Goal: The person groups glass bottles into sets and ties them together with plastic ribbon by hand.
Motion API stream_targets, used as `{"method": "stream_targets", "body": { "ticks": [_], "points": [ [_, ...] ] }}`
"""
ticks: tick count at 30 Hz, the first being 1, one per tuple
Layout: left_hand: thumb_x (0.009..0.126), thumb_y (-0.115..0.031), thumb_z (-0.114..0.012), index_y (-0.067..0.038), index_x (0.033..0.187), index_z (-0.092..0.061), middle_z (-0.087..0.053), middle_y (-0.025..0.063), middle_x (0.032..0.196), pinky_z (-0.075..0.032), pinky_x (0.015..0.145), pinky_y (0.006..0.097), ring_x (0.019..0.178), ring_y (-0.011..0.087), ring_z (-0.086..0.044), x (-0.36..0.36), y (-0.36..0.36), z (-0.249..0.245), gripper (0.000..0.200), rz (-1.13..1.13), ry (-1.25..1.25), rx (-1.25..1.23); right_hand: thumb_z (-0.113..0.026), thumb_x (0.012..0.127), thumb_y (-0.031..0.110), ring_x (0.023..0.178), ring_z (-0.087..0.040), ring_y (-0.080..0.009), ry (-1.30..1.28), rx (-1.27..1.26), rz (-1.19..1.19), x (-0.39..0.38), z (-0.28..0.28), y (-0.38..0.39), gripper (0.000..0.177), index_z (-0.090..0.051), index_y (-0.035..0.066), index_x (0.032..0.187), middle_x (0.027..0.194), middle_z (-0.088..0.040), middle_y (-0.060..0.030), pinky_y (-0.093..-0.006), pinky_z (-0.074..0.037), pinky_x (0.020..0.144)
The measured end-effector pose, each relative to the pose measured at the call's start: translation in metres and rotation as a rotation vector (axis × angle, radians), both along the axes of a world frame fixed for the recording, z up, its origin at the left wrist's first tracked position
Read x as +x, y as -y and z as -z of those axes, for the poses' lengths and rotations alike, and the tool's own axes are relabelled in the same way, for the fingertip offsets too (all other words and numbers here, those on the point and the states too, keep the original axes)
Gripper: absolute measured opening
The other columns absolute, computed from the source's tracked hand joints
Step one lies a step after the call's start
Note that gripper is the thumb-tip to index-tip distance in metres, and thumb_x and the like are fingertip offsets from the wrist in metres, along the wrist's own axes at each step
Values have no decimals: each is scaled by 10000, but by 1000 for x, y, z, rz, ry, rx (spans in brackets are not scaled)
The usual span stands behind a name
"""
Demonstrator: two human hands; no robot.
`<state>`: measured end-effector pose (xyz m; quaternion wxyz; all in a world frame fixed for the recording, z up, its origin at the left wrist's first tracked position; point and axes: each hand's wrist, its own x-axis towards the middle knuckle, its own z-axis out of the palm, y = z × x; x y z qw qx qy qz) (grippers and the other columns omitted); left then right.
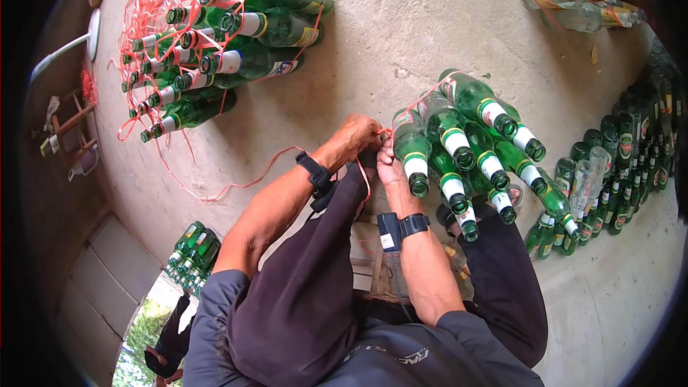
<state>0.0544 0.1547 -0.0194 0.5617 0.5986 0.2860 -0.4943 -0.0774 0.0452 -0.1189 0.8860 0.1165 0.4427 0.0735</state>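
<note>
Green bottles (pixel 459 143) with white neck labels stand bunched in front of me, tilted in view, with red-pink plastic string (pixel 428 93) around them. My left hand (pixel 357 135) is closed on the string at the left side of the bunch. Close beside it, my right hand (pixel 389 161) has its fingers pinched at the same string, near the leftmost bottle. A loose length of the string trails from my hands across the floor to the left. The exact crossing of the string between my fingertips is too small to make out.
A larger bundle of green bottles (pixel 251 25) tied with pink string stands at upper left. Clear bottles (pixel 573 3) lie at upper right. Rows of bottles (pixel 623 165) line the right side. More bottles (pixel 193 251) and a person (pixel 172 344) are at lower left.
</note>
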Motion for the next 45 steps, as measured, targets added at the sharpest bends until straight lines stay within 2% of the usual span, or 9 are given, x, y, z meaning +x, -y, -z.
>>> {"method": "stream_targets", "body": {
  "ticks": [6, 9, 11, 17, 20, 31, 34, 38, 45],
  "points": [
    [739, -92, -640, -55, 544, -546, -357, -20, 434, -149, 338, 310, 319, 100, -261, 14, 3, -1, 220, -220, -96, 48, -498, 860, 249, 565, -482, -165, 74, 54, 187, -13, 15, -5, 152, -536, 109, 906, 771, -547, -16, -278, -397, 443],
    [704, -64, -646, -46, 573, -557, -420, 49, 456, -245, 354, 346, 346, 163, -351, 20, -1, 15, 159, 7, 92, -47, -488, 865, 251, 598, -491, -155, 8, 81, 177, -20, 26, -4, 152, -534, 112, 908, 775, -552, -17, -274, -393, 439],
    [650, -61, -651, -35, 622, -571, -491, 139, 534, -347, 421, 374, 441, 249, -449, 17, -5, 37, 88, 647, 1195, -26, -489, 866, 251, 597, -491, -157, -9, 68, 155, -16, 20, -3, 150, -536, 111, 893, 762, -549, -16, -274, -391, 435],
    [655, -67, -632, -20, 661, -575, -551, 138, 591, -386, 472, 342, 503, 249, -499, 29, -20, 3, 74, 923, 1266, 16, -511, 862, 246, 548, -478, -155, -141, 53, 101, 14, -13, 1, 159, -541, 92, 842, 717, -541, -24, -268, -387, 422],
    [714, -75, -603, -4, 642, -552, -539, 46, 575, -362, 465, 314, 502, 160, -497, 1, -17, -10, 113, 113, 225, -86, -515, 874, 219, 546, -490, -148, -82, 63, 110, 1, 5, -1, 145, -535, 76, 859, 705, -534, -24, -263, -411, 437],
    [768, -118, -607, -50, 554, -461, -376, -32, 503, -258, 415, 291, 452, 73, -337, 24, -8, 16, 267, 317, 704, -89, -497, 889, 208, 572, -507, -153, -128, 73, 138, 38, -50, -4, 168, -522, 46, 853, 704, -530, -50, -235, -412, 427],
    [772, -104, -612, -81, 552, -451, -324, -47, 480, -174, 385, 291, 406, 63, -237, 43, 9, -5, 274, -109, 257, -51, -493, 890, 226, 560, -493, -156, -149, 108, 96, 42, -53, -5, 191, -511, 45, 836, 694, -515, -67, -225, -397, 413],
    [766, -106, -615, -83, 565, -464, -330, -57, 483, -171, 389, 282, 409, 56, -242, 39, -2, -3, 252, 176, 671, -84, -501, 874, 234, 537, -457, -147, -130, 158, 180, 29, -28, -8, 187, -496, 74, 778, 650, -474, -30, -245, -398, 417],
    [761, -136, -607, -63, 596, -502, -380, -51, 513, -170, 396, 273, 419, 56, -272, 31, -2, -14, 208, -69, 220, 37, -521, 849, 233, 523, -447, -143, -144, 151, 206, 25, -29, -9, 161, -517, 92, 772, 628, -464, 1, -260, -405, 430]
  ]
}}
